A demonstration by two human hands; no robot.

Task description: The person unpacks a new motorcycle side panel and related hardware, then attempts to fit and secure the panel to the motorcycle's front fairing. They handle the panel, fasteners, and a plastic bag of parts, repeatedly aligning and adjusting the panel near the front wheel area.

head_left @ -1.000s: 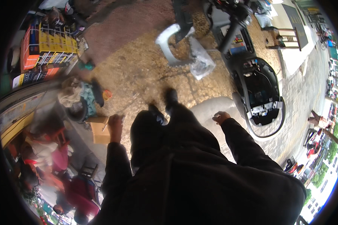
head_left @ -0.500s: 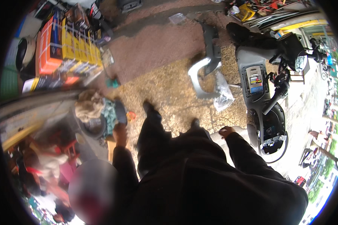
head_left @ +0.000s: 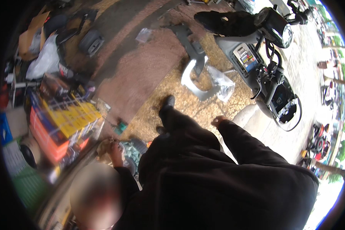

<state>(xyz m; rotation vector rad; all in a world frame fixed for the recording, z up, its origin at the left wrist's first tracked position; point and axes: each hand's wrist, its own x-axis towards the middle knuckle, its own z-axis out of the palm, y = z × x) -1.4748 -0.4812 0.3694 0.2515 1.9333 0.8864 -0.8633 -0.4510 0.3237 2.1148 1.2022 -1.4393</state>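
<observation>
Hands point(head_left: 114, 150) point(head_left: 218, 121) farther from scooter point(head_left: 252, 73), floor point(head_left: 222, 109) between

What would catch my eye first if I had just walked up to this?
Most likely the scooter at upper right, with its insides exposed. Next, the strapped yellow and orange boxes stacked at left. Near the centre, a curved silvery panel lies on the ground, a clear bag at its right.

Dark print marks strapped yellow boxes point(head_left: 68, 116), blurred past reading | A multicoloured label point(head_left: 246, 57) with pale, yellow and blue patches sits in the floor of the grey scooter point(head_left: 251, 79), its lettering too small to make out | No wording legible.
</observation>
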